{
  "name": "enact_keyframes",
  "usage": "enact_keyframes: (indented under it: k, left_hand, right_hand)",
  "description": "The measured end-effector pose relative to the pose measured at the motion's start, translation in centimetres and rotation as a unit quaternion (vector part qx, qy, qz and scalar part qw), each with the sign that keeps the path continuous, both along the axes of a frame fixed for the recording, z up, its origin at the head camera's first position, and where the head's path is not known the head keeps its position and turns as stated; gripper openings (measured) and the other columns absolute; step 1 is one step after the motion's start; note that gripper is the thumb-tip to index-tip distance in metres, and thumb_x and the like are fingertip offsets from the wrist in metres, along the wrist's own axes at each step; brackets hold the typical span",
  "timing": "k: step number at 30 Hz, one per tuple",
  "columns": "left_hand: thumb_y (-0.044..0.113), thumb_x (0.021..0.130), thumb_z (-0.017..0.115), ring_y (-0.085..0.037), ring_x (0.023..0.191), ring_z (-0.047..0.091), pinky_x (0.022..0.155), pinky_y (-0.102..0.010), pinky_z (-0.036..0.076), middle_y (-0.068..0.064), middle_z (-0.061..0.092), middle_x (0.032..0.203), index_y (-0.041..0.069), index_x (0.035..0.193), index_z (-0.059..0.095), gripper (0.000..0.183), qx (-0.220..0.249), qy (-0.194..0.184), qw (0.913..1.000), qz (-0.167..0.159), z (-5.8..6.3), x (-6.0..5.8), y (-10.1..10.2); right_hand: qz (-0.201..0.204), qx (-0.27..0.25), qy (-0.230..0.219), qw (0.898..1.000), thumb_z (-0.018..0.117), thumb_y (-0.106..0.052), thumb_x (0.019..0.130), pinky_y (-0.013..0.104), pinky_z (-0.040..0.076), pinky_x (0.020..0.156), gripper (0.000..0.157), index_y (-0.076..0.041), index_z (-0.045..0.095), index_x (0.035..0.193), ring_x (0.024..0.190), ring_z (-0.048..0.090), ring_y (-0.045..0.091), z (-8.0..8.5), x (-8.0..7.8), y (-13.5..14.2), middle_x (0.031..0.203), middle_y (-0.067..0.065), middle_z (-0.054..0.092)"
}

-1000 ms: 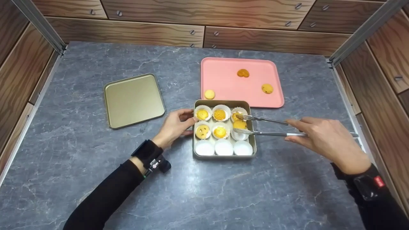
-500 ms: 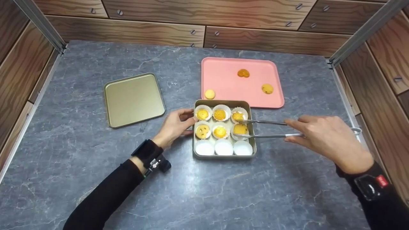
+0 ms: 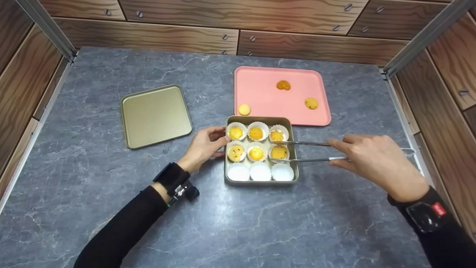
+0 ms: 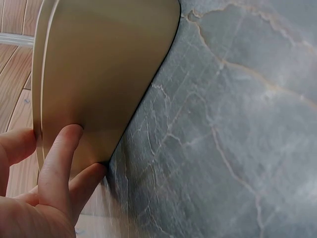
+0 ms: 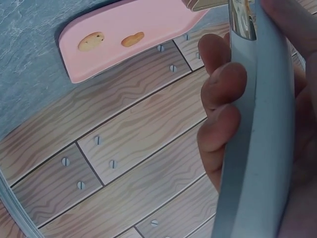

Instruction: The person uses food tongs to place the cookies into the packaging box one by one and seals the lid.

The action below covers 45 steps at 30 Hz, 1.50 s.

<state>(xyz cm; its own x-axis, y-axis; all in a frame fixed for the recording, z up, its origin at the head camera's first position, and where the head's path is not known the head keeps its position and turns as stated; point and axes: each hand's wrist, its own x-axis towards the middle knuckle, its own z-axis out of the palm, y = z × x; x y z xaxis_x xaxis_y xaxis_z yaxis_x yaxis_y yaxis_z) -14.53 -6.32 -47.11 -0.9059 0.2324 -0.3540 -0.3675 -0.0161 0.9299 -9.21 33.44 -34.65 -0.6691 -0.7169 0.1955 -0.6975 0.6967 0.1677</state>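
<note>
In the head view a gold square tin [image 3: 260, 182] holds rows of white paper cups, several with cookies. My left hand [image 3: 204, 145] touches the tin's left side, fingertips against its outer wall and rim in the left wrist view. My right hand [image 3: 379, 162] grips metal tongs [image 3: 310, 143], also seen large as a grey-white handle [image 5: 270, 124] in the right wrist view. The tongs' tips lie on either side of a round cookie [image 3: 279, 152] in the right cup of the middle row. Whether they touch it I cannot tell. The front row's paper cups [image 3: 260, 172] hold no cookies.
Behind the tin lies a pink tray [image 3: 260, 87] with a heart-shaped cookie [image 3: 283, 85], a speckled round cookie [image 3: 311, 103] and a plain round cookie [image 3: 244, 109]. The gold lid [image 3: 156, 117] lies at the left. Wood-patterned walls [image 3: 148, 35] border the grey marbled table [image 3: 186, 230].
The cookie between the tongs' tips has come down into the right cup of the middle row. The tongs have shifted slightly towards the front. My left hand stays on the tin.
</note>
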Motion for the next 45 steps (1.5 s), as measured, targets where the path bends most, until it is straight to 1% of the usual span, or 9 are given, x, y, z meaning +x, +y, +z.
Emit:
enact_keyframes:
  k: [9, 16, 20, 23, 26, 30, 34, 41, 45]
  left_hand:
    - [0.008, 0.097, 0.072, -0.033, 0.114, 0.068, 0.085, -0.036, 0.067, -0.021, 0.060, 0.140, -0.002, 0.147, 0.050, 0.056, 0.000, 0.002, 1.0000, 0.001, 0.0, -0.1, 0.0]
    - [0.008, 0.097, 0.072, -0.034, 0.115, 0.067, 0.086, -0.037, 0.066, -0.021, 0.059, 0.140, -0.002, 0.148, 0.050, 0.056, 0.003, -0.001, 1.0000, 0.002, 0.1, -0.1, 0.0]
    - [0.008, 0.097, 0.072, -0.033, 0.115, 0.067, 0.086, -0.037, 0.066, -0.020, 0.059, 0.139, -0.001, 0.148, 0.050, 0.056, 0.002, -0.001, 1.0000, 0.002, 0.0, -0.2, -0.1]
    - [0.008, 0.097, 0.073, -0.033, 0.115, 0.067, 0.086, -0.037, 0.066, -0.020, 0.060, 0.139, -0.001, 0.147, 0.050, 0.056, 0.000, 0.001, 1.0000, 0.003, 0.0, -0.2, -0.2]
    - [0.008, 0.097, 0.072, -0.033, 0.114, 0.068, 0.085, -0.036, 0.066, -0.020, 0.061, 0.138, -0.001, 0.147, 0.051, 0.055, 0.000, 0.002, 1.0000, 0.007, 0.0, -0.2, -0.3]
    - [0.008, 0.098, 0.072, -0.033, 0.115, 0.067, 0.085, -0.036, 0.066, -0.021, 0.060, 0.138, -0.001, 0.147, 0.051, 0.054, 0.002, 0.001, 1.0000, 0.007, -0.2, -0.1, -0.2]
    - [0.008, 0.097, 0.072, -0.033, 0.115, 0.067, 0.085, -0.035, 0.066, -0.020, 0.060, 0.138, 0.000, 0.146, 0.052, 0.054, 0.006, -0.004, 0.9999, 0.008, -0.3, 0.0, -0.1]
    - [0.008, 0.097, 0.072, -0.033, 0.112, 0.068, 0.084, -0.035, 0.067, -0.020, 0.061, 0.136, 0.000, 0.146, 0.052, 0.054, -0.003, 0.002, 1.0000, 0.007, 0.0, 0.0, 0.0]
    - [0.008, 0.097, 0.072, -0.032, 0.111, 0.069, 0.083, -0.034, 0.067, -0.019, 0.061, 0.136, -0.001, 0.146, 0.052, 0.054, -0.010, 0.005, 0.9999, 0.005, 0.1, 0.0, 0.1]
  right_hand:
    - [-0.004, -0.009, 0.000, 1.000, 0.085, -0.043, 0.078, 0.031, 0.040, 0.033, 0.054, -0.013, 0.075, 0.121, 0.048, 0.038, 0.008, -0.2, -0.1, 0.3, 0.072, -0.002, 0.055]
    - [-0.016, -0.078, 0.008, 0.997, 0.075, -0.050, 0.089, 0.034, 0.049, 0.037, 0.053, -0.010, 0.074, 0.123, 0.049, 0.055, 0.015, -0.4, -0.9, 1.7, 0.078, 0.005, 0.068]
    - [-0.050, -0.105, 0.016, 0.993, 0.078, -0.048, 0.087, 0.035, 0.048, 0.037, 0.053, -0.008, 0.073, 0.122, 0.050, 0.055, 0.016, -0.8, -1.9, 2.3, 0.077, 0.006, 0.067]
    - [-0.080, -0.125, 0.022, 0.989, 0.085, -0.037, 0.083, 0.037, 0.047, 0.037, 0.052, -0.007, 0.073, 0.123, 0.051, 0.054, 0.018, -1.7, -3.2, 2.6, 0.075, 0.008, 0.066]
    - [-0.106, -0.154, 0.023, 0.982, 0.087, -0.031, 0.082, 0.044, 0.049, 0.039, 0.052, -0.004, 0.072, 0.124, 0.054, 0.057, 0.023, -3.4, -4.9, 2.6, 0.077, 0.012, 0.068]
    - [-0.151, -0.178, 0.020, 0.972, 0.087, -0.029, 0.085, 0.049, 0.049, 0.040, 0.050, -0.003, 0.071, 0.124, 0.057, 0.060, 0.030, -5.6, -6.7, 2.5, 0.079, 0.017, 0.069]
    - [-0.191, -0.189, 0.008, 0.963, 0.083, -0.031, 0.089, 0.050, 0.045, 0.041, 0.046, -0.003, 0.071, 0.124, 0.058, 0.057, 0.031, -7.2, -7.8, 2.2, 0.076, 0.014, 0.065]
    - [-0.249, -0.195, -0.034, 0.948, 0.077, -0.037, 0.095, 0.063, 0.048, 0.051, 0.042, -0.005, 0.072, 0.122, 0.069, 0.065, 0.043, -8.8, -9.6, 1.7, 0.084, 0.019, 0.069]
    - [-0.275, -0.192, -0.054, 0.941, 0.075, -0.038, 0.096, 0.064, 0.047, 0.050, 0.043, -0.002, 0.072, 0.120, 0.066, 0.063, 0.046, -9.2, -10.2, 1.6, 0.079, 0.021, 0.067]
